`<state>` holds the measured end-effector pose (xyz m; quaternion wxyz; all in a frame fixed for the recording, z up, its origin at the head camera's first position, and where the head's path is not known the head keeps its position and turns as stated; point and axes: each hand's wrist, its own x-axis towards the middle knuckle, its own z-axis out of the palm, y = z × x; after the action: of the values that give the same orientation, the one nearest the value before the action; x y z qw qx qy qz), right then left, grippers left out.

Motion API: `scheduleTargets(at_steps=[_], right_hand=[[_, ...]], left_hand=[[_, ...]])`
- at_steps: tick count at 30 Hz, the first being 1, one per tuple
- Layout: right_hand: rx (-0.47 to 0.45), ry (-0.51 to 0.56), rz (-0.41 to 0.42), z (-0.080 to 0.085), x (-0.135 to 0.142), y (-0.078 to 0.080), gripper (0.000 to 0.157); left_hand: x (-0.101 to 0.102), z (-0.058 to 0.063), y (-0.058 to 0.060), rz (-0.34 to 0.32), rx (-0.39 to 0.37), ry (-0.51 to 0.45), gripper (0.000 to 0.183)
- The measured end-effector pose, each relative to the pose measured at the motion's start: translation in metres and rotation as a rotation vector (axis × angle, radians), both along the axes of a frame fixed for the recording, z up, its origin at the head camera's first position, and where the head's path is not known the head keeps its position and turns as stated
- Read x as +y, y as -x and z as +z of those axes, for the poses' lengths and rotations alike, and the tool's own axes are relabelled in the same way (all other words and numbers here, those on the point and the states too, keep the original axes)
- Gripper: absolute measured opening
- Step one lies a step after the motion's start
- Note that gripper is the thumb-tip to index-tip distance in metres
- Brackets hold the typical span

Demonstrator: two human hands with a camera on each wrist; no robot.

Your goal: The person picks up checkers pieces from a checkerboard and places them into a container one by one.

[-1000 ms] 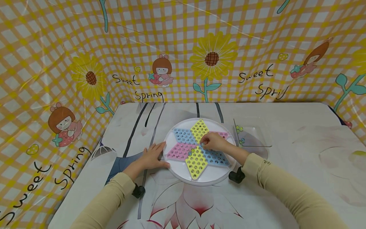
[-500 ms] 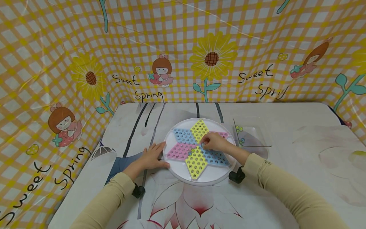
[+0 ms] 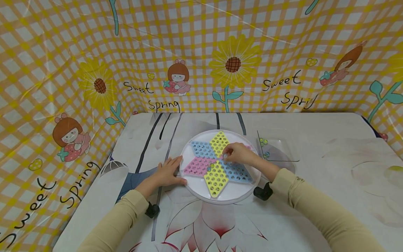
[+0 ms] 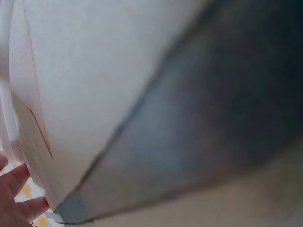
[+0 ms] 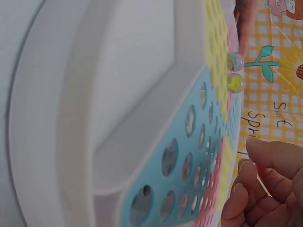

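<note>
A round white Chinese checkers board (image 3: 195, 190) with a yellow, pink and blue star of holes lies on the table. My left hand (image 3: 168, 173) rests with spread fingers against its left rim. Over the middle of the star, my right hand (image 3: 239, 154) pinches a pale, clear marble (image 3: 225, 156) at its fingertips. Curled fingers of that hand show in the right wrist view, where the held marble cannot be made out. Two marbles sit side by side left of the star's centre: a bluish one (image 5: 235, 61) and a yellow one (image 5: 235, 83).
A clear plastic tray (image 3: 292, 150) stands right of the board, with several yellow-green and bluish marbles (image 3: 263, 141) along its left side. A checked cloth (image 3: 201, 42) hangs behind the table and on its left. The left wrist view shows mostly blurred tabletop.
Over the last half second my right hand has shifted slightly right and away from the star's centre, with the marble still at its fingertips. My left hand has stayed put.
</note>
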<state>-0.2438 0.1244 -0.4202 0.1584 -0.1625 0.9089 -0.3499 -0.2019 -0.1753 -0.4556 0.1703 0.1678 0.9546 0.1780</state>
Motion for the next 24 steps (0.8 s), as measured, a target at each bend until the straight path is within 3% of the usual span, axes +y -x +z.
scheduleTargets(at_steps=[24], right_hand=[[0.016, 0.036, -0.048, 0.026, 0.034, 0.0, 0.024]], left_hand=[[0.0, 0.002, -0.002, -0.006, -0.008, -0.007, 0.1]])
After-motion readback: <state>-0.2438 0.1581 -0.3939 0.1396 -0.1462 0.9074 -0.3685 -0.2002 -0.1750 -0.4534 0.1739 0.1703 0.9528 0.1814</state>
